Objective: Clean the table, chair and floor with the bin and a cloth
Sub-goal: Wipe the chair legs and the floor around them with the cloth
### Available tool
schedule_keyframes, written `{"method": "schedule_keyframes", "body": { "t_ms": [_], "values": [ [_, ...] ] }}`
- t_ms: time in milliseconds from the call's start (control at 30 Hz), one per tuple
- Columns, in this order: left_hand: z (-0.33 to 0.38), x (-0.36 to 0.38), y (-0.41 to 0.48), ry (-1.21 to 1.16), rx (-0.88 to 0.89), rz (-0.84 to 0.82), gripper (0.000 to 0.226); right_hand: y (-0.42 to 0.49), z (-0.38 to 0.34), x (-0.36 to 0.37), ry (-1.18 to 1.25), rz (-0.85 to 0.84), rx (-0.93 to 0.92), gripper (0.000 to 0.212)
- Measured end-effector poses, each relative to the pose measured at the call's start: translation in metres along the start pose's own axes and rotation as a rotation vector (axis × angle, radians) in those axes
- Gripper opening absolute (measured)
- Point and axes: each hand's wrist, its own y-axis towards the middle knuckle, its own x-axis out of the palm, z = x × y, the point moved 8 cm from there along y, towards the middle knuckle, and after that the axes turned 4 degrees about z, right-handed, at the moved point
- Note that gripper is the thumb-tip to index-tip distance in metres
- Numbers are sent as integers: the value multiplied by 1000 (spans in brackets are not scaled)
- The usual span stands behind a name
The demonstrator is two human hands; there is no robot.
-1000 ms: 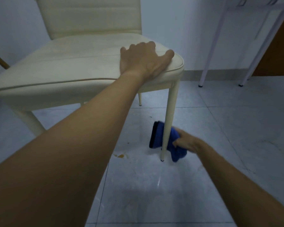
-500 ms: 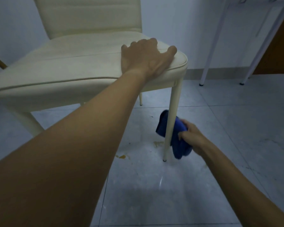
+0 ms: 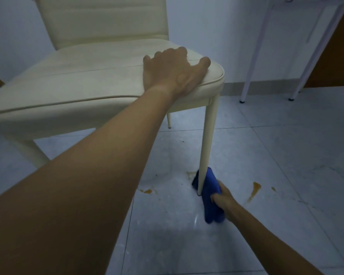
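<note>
There is one cream chair (image 3: 91, 80) and it stands on a grey tiled floor (image 3: 286, 155). Three of its legs can be seen. There is one blue cloth (image 3: 212, 185). It lies on the floor, right at the foot of the chair's front right leg (image 3: 207, 139), and it touches that leg. Two hands show. The left hand (image 3: 173, 72) rests on the seat near its front right corner. Its fingers lie spread on the cushion, its thumb points along the seat's edge, and it holds nothing. The right hand (image 3: 224, 199) is down on the floor, just to the right of the leg. Its fingers are curled tight around the cloth and press it onto the tiles. Four brown spots can be seen on the floor. One spot (image 3: 147, 191) is to the left of the cloth, one (image 3: 190, 173) peeks out at the cloth's far left edge, and two (image 3: 254, 192) are off to the right of the hand. By the far wall stand two thin white legs (image 3: 246, 82) of a frame.
</note>
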Motion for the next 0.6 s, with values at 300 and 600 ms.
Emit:
{"method": "schedule_keyframes", "body": {
  "t_ms": [300, 600],
  "values": [
    [-2, 0, 0, -8, 19, 7, 58, 2, -94, -26, 66, -43, -199, 60],
    [-1, -2, 0, -13, 4, 21, 55, -26, -202, -29, -89, -182, -538, 58]
  ]
}}
